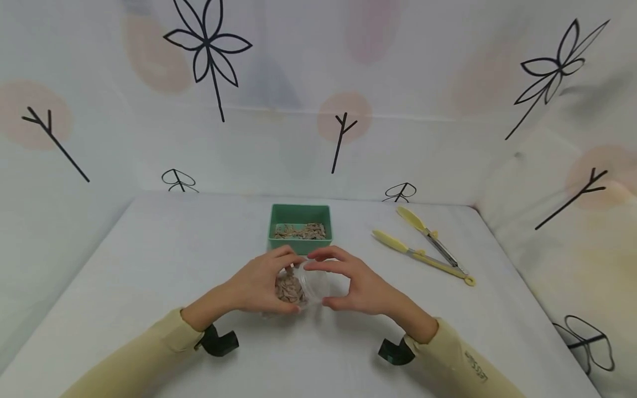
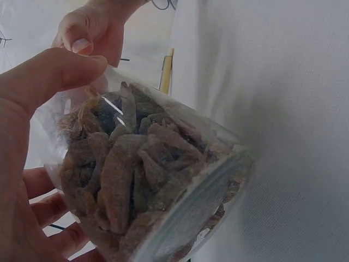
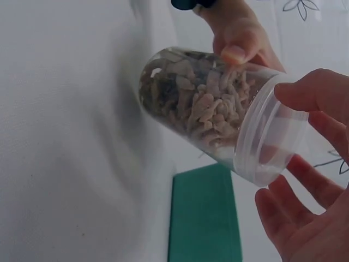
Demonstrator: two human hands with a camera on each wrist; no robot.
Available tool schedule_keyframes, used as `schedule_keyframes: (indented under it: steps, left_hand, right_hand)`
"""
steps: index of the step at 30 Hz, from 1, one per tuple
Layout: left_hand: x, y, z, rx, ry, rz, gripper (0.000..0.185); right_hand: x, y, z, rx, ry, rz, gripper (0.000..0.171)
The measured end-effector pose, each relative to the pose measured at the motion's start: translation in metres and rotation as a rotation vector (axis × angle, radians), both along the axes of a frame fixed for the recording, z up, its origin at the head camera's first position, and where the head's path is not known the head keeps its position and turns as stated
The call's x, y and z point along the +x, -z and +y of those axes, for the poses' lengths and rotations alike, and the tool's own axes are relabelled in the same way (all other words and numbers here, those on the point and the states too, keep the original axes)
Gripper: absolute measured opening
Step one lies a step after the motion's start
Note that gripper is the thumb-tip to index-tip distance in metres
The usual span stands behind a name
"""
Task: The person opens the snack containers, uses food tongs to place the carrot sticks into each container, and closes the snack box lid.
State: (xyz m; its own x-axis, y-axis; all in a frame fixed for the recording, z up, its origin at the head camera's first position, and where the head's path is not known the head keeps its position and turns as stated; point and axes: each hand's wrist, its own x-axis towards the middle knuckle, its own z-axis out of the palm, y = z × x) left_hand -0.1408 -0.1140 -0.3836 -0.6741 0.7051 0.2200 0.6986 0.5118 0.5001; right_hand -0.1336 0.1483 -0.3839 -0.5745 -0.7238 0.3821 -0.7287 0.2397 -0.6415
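My left hand (image 1: pixel 261 282) grips a clear plastic jar (image 3: pixel 191 98) around its side, thumb on one face and fingers on the other. The jar is tilted above the white table and holds brownish-grey dried strips (image 2: pixel 117 180), whose exact kind I cannot tell. Its translucent lid (image 3: pixel 272 136) sits on the mouth end, turned toward my right hand (image 1: pixel 355 282). That hand holds the lid by its edge, with thumb and curved fingers on opposite sides. Just beyond both hands is a green rectangular box (image 1: pixel 300 243) with similar dried pieces (image 1: pixel 313 231) inside.
Yellow-tipped tongs (image 1: pixel 438 262) lie spread on the right part of the white table (image 1: pixel 149 265). A patterned white cloth (image 1: pixel 278 149) forms the back and sides around the table. Dark wrist mounts (image 1: pixel 219 341) stick out from both sleeves.
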Motion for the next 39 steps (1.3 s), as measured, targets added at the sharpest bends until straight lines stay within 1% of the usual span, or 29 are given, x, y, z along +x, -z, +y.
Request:
schedule_keyframes:
  steps: [2, 7, 10, 14, 18, 21, 25, 30, 36, 39]
  left_hand:
    - [0.000, 0.001, 0.000, 0.009, 0.004, -0.012, 0.071]
    - [0.000, 0.002, -0.001, 0.046, 0.009, -0.052, 0.068]
    - [0.001, 0.005, 0.001, 0.066, -0.004, -0.067, 0.066]
    - [0.001, 0.009, 0.002, 0.073, -0.024, -0.066, 0.066]
    - [0.001, 0.011, 0.002, 0.079, -0.027, -0.067, 0.067]
    - [0.000, 0.011, 0.002, 0.096, -0.023, -0.075, 0.067]
    - [-0.002, 0.010, 0.000, 0.114, -0.022, -0.081, 0.069]
    - [-0.004, 0.009, -0.004, 0.148, -0.057, -0.077, 0.069]
    - [-0.009, 0.012, -0.013, 0.174, -0.109, -0.074, 0.070]
    - [-0.010, 0.015, -0.017, 0.204, -0.122, -0.073, 0.071]
  right_hand:
    - [0.001, 0.000, -0.001, -0.015, 0.001, 0.003, 0.060]
    - [0.003, 0.001, -0.004, -0.031, 0.044, 0.012, 0.059]
    - [0.003, 0.004, -0.005, -0.037, 0.072, 0.018, 0.061]
    - [0.003, 0.010, -0.006, -0.070, 0.101, 0.006, 0.062]
    - [0.002, 0.017, -0.006, -0.098, 0.113, 0.004, 0.063]
    - [0.002, 0.016, -0.006, -0.096, 0.121, 0.005, 0.062]
    - [0.004, 0.010, -0.006, -0.104, 0.133, -0.013, 0.058]
    - [0.006, 0.004, -0.006, -0.131, 0.147, -0.033, 0.053]
    - [0.001, 0.013, 0.001, -0.129, 0.167, -0.063, 0.050]
    - [-0.001, 0.015, 0.008, -0.138, 0.183, -0.077, 0.048]
